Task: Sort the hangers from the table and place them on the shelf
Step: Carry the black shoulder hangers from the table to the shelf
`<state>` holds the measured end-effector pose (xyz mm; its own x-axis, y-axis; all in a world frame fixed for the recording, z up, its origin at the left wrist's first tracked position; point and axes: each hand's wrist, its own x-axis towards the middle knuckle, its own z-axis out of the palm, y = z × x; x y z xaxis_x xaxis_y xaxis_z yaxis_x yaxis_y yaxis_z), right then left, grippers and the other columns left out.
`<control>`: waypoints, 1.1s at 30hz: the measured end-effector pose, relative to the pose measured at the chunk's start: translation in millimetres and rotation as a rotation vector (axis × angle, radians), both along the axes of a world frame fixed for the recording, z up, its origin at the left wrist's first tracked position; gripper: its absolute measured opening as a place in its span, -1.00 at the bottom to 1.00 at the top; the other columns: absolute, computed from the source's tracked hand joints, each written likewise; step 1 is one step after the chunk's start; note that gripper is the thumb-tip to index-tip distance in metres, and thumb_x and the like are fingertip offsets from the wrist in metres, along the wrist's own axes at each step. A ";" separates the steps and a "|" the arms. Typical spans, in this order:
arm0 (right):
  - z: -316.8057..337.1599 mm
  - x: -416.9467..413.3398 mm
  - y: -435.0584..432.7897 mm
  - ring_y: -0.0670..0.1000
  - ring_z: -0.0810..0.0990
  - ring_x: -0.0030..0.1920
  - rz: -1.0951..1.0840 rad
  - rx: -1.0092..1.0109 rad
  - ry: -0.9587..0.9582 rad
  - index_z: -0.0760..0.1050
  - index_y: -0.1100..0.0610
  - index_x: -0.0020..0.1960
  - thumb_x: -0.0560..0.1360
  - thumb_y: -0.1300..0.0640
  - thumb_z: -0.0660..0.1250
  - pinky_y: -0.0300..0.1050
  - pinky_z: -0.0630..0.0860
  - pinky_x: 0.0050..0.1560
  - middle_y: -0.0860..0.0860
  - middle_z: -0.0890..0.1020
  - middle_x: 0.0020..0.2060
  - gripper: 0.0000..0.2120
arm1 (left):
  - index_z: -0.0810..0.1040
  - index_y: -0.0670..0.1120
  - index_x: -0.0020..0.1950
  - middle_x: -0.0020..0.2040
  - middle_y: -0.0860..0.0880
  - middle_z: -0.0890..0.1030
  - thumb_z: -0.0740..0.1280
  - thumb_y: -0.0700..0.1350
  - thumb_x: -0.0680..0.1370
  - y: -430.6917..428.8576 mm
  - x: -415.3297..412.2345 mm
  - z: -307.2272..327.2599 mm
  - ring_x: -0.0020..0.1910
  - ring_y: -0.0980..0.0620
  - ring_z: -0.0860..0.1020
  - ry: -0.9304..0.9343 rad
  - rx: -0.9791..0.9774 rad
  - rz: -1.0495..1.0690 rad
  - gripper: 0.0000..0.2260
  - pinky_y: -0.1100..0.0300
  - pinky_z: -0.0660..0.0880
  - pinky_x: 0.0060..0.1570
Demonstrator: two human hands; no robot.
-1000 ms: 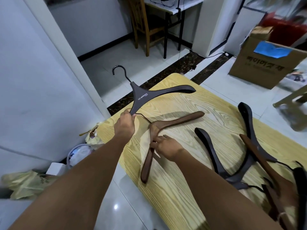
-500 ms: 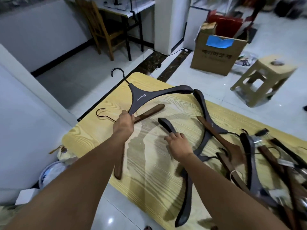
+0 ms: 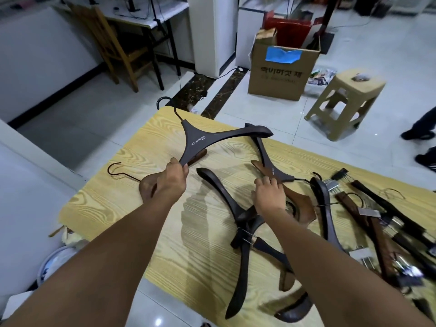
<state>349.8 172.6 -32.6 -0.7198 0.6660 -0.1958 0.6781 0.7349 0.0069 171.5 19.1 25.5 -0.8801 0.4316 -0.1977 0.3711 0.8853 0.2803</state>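
Observation:
My left hand (image 3: 171, 182) grips one arm end of a dark hanger (image 3: 200, 140) and holds it raised above the yellow wood-grain table (image 3: 113, 201). Under that hand lies a brown hanger; its wire hook (image 3: 115, 168) points left. My right hand (image 3: 271, 197) has its fingers curled onto the middle of a second dark hanger (image 3: 271, 169) lying on the table. Another dark hanger (image 3: 224, 199) lies between my arms, and a brown one (image 3: 300, 205) sits just right of my right hand. No shelf shows.
Several more hangers with metal clips are piled at the table's right end (image 3: 377, 223). On the floor beyond stand a cardboard box (image 3: 278, 74), a beige plastic stool (image 3: 346, 100) and a wooden chair (image 3: 113, 46). A person's shoes (image 3: 420, 133) are at the far right.
The view has swung right and shows more of the pile. My right hand left the brown hanger and moved right onto the second dark hanger. The left hand keeps the first dark hanger.

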 end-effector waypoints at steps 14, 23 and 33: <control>-30.3 -14.6 28.1 0.19 0.49 0.22 -0.382 -0.319 0.006 0.22 0.23 0.27 0.61 0.10 0.13 0.00 0.48 0.07 0.20 0.53 0.20 -0.70 | 0.33 -0.28 0.16 0.12 -0.28 0.51 0.06 0.00 0.64 38.3 -9.3 -23.6 0.10 -0.31 0.50 0.032 0.013 -0.006 -0.66 -0.04 0.39 -0.05; -35.6 -28.6 18.7 0.08 0.57 0.15 -0.481 -0.328 -0.001 0.03 0.37 0.41 0.57 0.20 0.20 -0.14 0.51 -0.03 0.22 0.47 0.23 -0.46 | 0.34 -0.27 0.13 0.07 -0.26 0.52 0.07 0.00 0.64 42.1 -19.1 -33.5 0.03 -0.29 0.52 0.033 0.005 -0.014 -0.67 -0.01 0.38 -0.12; -21.6 -28.0 14.2 0.13 0.56 0.15 -0.335 -0.288 0.056 0.00 0.38 0.44 0.47 0.36 0.30 -0.13 0.53 0.00 0.29 0.41 0.24 -0.33 | 0.35 -0.27 0.15 0.11 -0.27 0.51 0.08 -0.01 0.64 42.5 -18.0 -24.4 0.09 -0.29 0.50 0.059 0.023 -0.016 -0.67 -0.03 0.38 -0.07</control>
<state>321.8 186.7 -54.2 -0.4882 0.7886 -0.3739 0.8727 0.4409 -0.2095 153.5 61.6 1.1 -0.8828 0.4498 -0.1356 0.4019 0.8724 0.2781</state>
